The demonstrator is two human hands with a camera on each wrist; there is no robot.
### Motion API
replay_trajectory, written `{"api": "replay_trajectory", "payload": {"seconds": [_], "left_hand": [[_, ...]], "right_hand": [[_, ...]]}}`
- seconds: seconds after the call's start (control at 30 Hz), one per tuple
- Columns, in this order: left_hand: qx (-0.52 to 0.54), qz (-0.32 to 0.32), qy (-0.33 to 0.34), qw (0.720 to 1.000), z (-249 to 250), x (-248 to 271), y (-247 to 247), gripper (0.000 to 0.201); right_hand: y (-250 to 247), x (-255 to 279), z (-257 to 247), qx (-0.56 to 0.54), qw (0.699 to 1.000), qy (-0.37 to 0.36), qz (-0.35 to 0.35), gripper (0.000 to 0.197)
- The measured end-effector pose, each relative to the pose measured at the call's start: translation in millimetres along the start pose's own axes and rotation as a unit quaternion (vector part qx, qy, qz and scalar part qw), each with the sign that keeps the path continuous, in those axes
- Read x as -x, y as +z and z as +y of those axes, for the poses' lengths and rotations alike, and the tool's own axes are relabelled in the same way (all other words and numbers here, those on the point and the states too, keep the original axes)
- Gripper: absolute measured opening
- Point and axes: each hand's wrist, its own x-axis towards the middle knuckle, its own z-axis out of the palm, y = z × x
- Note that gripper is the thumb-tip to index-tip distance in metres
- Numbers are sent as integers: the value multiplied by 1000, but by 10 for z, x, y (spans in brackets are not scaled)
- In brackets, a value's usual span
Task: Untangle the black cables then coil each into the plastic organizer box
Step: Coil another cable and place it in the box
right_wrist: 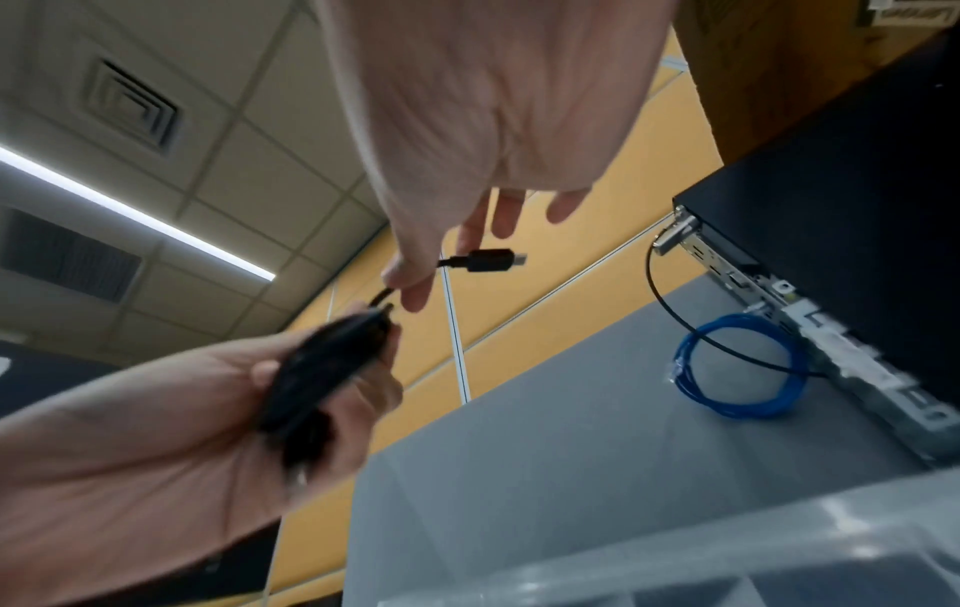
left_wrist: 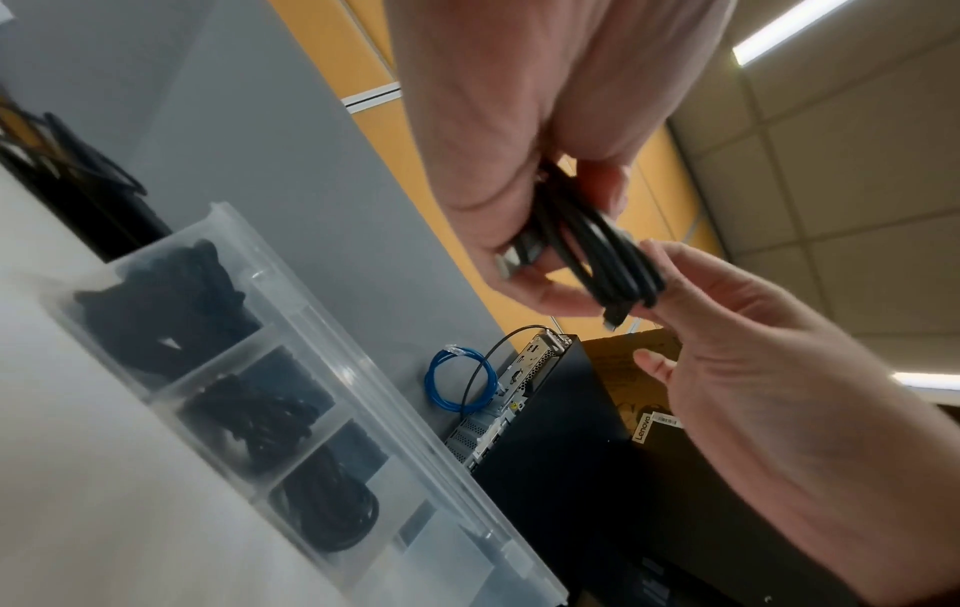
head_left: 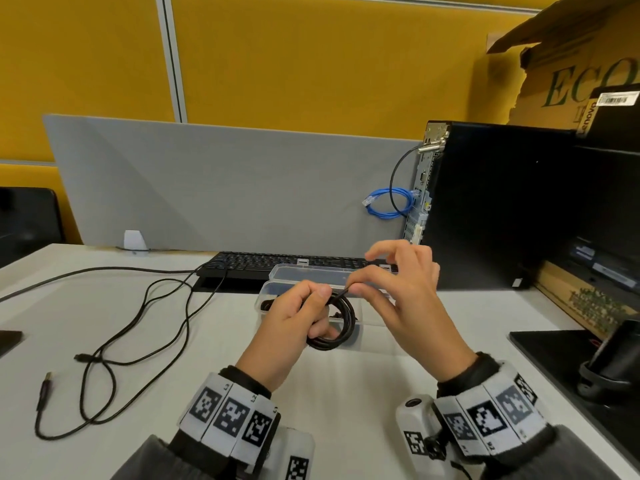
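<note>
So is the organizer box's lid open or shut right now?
Open. The organizer box shows its compartments uncovered, three holding black cable bundles, and its lid lies tipped back behind it toward the keyboard.

Left hand [head_left: 294,320]: raised above the table, back of the hand toward the head camera, fingers curled round a coiled black cable [head_left: 341,323], thumb pressed on top of the loops.
Right hand [head_left: 398,299]: raised beside the left, thumb and forefinger pinching the cable's free end just behind its plug [right_wrist: 485,260]; the other fingers [head_left: 384,249] spread and lifted, loosely bent.
Hands together: close, nearly touching at the top of the coil.
Wrists: both wear bands with black-and-white square markers, with dark cuffs and grey sleeves behind; forearms reach forward from the lower edge of the head view.
</note>
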Motion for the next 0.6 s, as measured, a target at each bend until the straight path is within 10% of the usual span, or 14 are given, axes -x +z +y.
{"api": "replay_trajectory", "payload": {"seconds": [0.17, 0.4, 0.6], "left_hand": [[96, 2, -2, 995, 5, 18, 35, 22], [-146, 134, 139, 970, -149, -60, -75, 19], [-230, 147, 160, 949, -169, -84, -111, 14]], "right_hand": [[147, 12, -77, -208, 974, 87, -14, 17], [175, -25, -352, -577, 740, 329, -104, 20], [160, -44, -419, -566, 745, 336, -111, 25]]}}
